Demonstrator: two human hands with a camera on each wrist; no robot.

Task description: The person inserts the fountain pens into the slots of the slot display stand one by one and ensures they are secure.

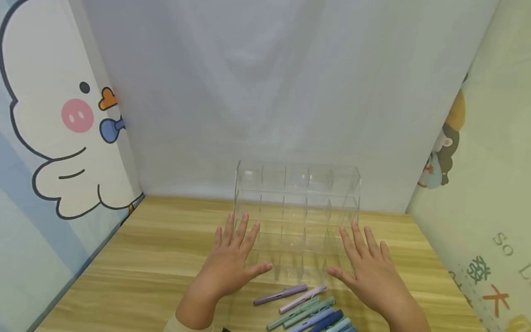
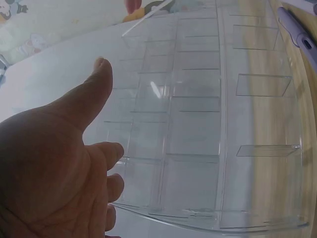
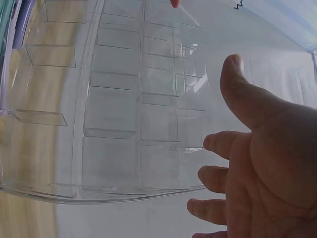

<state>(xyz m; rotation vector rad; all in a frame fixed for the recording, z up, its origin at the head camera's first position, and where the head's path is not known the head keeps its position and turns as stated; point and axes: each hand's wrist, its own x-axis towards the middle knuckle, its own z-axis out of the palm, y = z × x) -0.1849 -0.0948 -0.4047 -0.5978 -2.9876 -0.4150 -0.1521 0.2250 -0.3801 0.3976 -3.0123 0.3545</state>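
A clear, tiered rack with several compartments (image 1: 294,242) stands on the wooden table. Over its left side in the head view is the left hand (image 1: 230,265), fingers spread, holding nothing. The right hand (image 1: 369,274) is spread the same way at the rack's right side, also with nothing in it. Whether either hand touches the rack cannot be told. In front of the rack lie several pens: a purple pen (image 1: 280,294), a pink pen (image 1: 303,299), green pens (image 1: 309,313), and blue ones (image 1: 327,320) at the lower edge.
Behind the rack hangs a white cloth (image 1: 269,92). A wall hanging with a white cartoon figure (image 1: 45,92) is at the left, and a pale green patterned one (image 1: 477,207) at the right. A small black object (image 1: 226,329) shows at the bottom edge.
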